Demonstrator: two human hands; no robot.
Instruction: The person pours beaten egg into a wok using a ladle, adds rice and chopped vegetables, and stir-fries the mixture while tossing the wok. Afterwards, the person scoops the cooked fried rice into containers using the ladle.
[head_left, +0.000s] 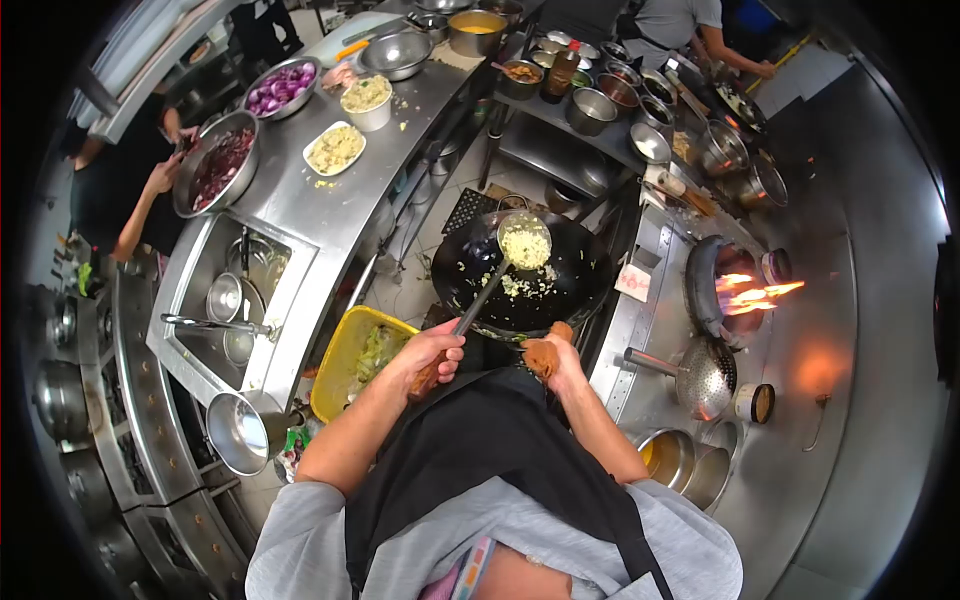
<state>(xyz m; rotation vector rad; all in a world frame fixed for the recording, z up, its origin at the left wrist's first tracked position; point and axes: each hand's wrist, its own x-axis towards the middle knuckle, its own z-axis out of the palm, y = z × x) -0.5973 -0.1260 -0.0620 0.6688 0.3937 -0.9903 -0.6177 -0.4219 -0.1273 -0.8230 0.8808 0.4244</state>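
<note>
My left hand (434,357) is wrapped round the wooden grip of a long ladle (486,296). Its bowl is heaped with pale yellow fried rice (525,246) and is over the black wok (465,262). Loose grains and bits of green lie scattered inside the wok. My right hand (563,362) grips the wok at its near rim through a brown cloth (541,357), which hides the handle. The wok is in front of me, off the flaming burner. On the counter to the left, similar rice fills a white plate (311,160) and a white tub (373,117).
To the right, flames rise from a burner (704,285), with a perforated strainer (706,378) nearby. A yellow bin (322,388) with greens stands at my left, beside a sink (180,350). Bowls hold purple onions (281,88) and dark red pieces (222,168). Other people work at left and far right.
</note>
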